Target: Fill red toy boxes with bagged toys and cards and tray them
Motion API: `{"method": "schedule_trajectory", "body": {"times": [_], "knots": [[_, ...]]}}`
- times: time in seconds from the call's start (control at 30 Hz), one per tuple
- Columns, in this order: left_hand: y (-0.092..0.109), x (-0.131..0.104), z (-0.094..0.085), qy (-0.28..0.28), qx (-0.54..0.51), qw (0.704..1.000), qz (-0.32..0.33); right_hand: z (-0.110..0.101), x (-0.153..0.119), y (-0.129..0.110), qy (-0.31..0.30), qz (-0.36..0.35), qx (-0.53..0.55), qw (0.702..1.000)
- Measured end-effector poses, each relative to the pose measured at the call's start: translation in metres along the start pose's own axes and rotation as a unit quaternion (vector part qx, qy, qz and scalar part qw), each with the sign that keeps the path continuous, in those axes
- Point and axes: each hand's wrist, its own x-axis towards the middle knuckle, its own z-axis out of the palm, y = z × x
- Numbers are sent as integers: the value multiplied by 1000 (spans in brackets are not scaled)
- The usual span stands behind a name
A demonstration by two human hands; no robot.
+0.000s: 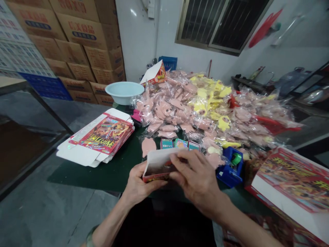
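Note:
A small red-printed cardboard box (156, 176) with a white inner flap stands open before me, tilted toward my body. My left hand (137, 181) is wrapped around its left end, thumb along the front. At the right end, my right hand (194, 173) has its fingers bent over the box's edge; whether they pinch the flap or something inside is hidden. Just behind the box lie several small cards (181, 143) in green and teal. Beside them is a pink figure in a clear bag (148, 146).
Bagged pink figures (167, 108) and yellow ones (223, 122) are heaped behind. Flattened printed boxes (108, 132) lie left, near a pale blue basin (124, 92). To the right are a blue tape dispenser (230, 169) and a large printed carton (295, 178). Brown cartons (84, 31) are stacked by the wall.

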Motion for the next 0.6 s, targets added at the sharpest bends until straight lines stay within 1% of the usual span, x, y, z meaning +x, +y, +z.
{"method": "schedule_trajectory", "body": {"times": [0.1, 0.17, 0.23, 0.27, 0.3, 0.33, 0.37, 0.4, 0.47, 0.5, 0.53, 0.6], "knots": [[-2, 2, 0, 14, 35, 999, 29, 14, -9, -23, 8, 55, -88, 995], [-4, 2, 2, 40, 73, 995, 55, 20, -14, -33, 11, 79, -126, 989], [-8, -1, 6, 98, 125, 983, 95, 23, -16, -35, -6, 82, -118, 990], [-10, -2, 8, 135, 156, 971, 123, 22, -17, -33, -14, 75, -97, 992], [-11, -4, 10, 171, 185, 955, 155, 20, -19, -31, -11, 68, -73, 995], [-13, -5, 13, 201, 211, 938, 189, 18, -22, -27, 9, 66, -49, 997], [-13, -6, 15, 223, 229, 922, 220, 16, -25, -23, 46, 78, -25, 996], [-13, -6, 16, 242, 239, 906, 251, 15, -29, -19, 90, 106, 1, 990], [-13, -4, 18, 262, 245, 884, 300, 17, -39, -12, 158, 203, 75, 964], [-13, -1, 19, 258, 248, 879, 315, 21, -43, -9, 168, 251, 127, 945], [-13, 2, 18, 246, 251, 878, 325, 27, -46, -7, 164, 289, 184, 925], [-15, 9, 17, 194, 251, 886, 339, 42, -50, -4, 159, 328, 280, 888]]}}
